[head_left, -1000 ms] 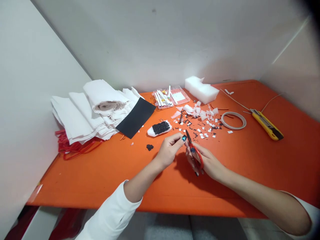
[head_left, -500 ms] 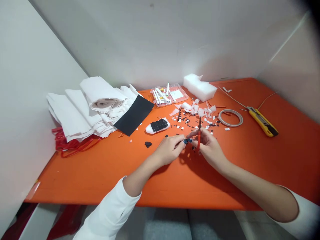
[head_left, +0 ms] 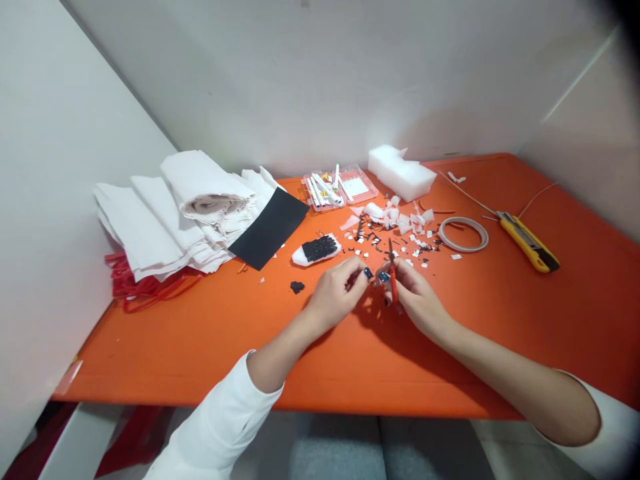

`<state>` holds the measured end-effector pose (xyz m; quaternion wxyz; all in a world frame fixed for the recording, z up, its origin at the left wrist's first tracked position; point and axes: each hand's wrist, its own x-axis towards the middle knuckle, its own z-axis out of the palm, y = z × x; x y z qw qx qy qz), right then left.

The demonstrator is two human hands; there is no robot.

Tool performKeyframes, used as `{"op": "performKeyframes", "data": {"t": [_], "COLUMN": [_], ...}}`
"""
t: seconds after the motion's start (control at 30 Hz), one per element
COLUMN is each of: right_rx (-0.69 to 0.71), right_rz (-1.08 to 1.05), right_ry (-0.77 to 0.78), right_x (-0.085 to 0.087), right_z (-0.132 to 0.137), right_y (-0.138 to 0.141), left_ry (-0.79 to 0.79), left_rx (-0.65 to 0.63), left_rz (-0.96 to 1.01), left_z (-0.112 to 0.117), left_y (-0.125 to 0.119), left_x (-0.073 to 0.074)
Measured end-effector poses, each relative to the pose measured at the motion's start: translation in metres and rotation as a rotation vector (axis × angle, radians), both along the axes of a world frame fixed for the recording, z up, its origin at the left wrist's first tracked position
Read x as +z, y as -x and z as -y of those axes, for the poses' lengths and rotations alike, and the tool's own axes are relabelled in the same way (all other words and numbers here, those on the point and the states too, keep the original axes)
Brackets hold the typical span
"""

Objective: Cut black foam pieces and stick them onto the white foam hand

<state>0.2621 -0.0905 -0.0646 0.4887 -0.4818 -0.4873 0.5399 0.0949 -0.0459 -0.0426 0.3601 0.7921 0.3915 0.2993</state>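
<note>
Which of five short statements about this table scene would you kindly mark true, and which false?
1. The right hand holds the scissors. True.
2. The cutter lies to the left of the tape. False: the cutter lies to the right of the tape.
3. In this view, the black sheet partly covers the white stack. True.
4. The marker box is closed. False: the marker box is open.
5. The white block lies farther from the person than the tape. True.
</note>
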Motion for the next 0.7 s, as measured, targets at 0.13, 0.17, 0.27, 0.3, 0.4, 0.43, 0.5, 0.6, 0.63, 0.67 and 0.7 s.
{"op": "performKeyframes", "data": {"t": [0.13, 0.17, 0.27, 0.3, 0.4, 0.43, 0.5, 0.6, 0.63, 0.67, 0.7], "right_rx": [0.316, 0.371, 0.458, 0.468, 0.469, 0.460, 0.442, 0.426, 0.423, 0.422, 0.423], "right_rz": [0.006, 0.011, -0.017, -0.037, -0.065, -0.066, -0.068, -0.073, -0.069, -0.062, -0.058], "right_ry": [0.079, 0.074, 0.018, 0.000, -0.017, -0.016, -0.008, 0.002, 0.001, -0.003, -0.008], "right_x": [-0.0005, -0.0009, -0.0026, -0.0031, -0.0037, -0.0033, -0.0018, 0.0010, 0.0018, 0.0026, 0.0032], "right_z": [0.0073, 0.0087, 0.0109, 0.0111, 0.0109, 0.0109, 0.0109, 0.0109, 0.0109, 0.0108, 0.0107], "right_y": [-0.0001, -0.0001, 0.0003, 0.0006, 0.0017, 0.0019, 0.0023, 0.0023, 0.0022, 0.0021, 0.0020], "left_ry": [0.112, 0.137, 0.174, 0.171, 0.166, 0.174, 0.197, 0.227, 0.235, 0.239, 0.239], "left_rx": [0.066, 0.076, 0.081, 0.078, 0.055, 0.046, 0.034, 0.016, 0.011, 0.009, 0.011], "left_rz": [0.204, 0.237, 0.281, 0.282, 0.255, 0.244, 0.230, 0.237, 0.243, 0.252, 0.266], "left_z": [-0.0014, -0.0017, -0.0014, -0.0009, 0.0013, 0.0022, 0.0039, 0.0060, 0.0064, 0.0065, 0.0063], "left_y": [-0.0005, -0.0007, -0.0013, -0.0014, -0.0018, -0.0021, -0.0027, -0.0037, -0.0040, -0.0041, -0.0042], "left_x": [-0.0028, -0.0036, -0.0053, -0.0058, -0.0062, -0.0060, -0.0051, -0.0032, -0.0029, -0.0028, -0.0029]}}
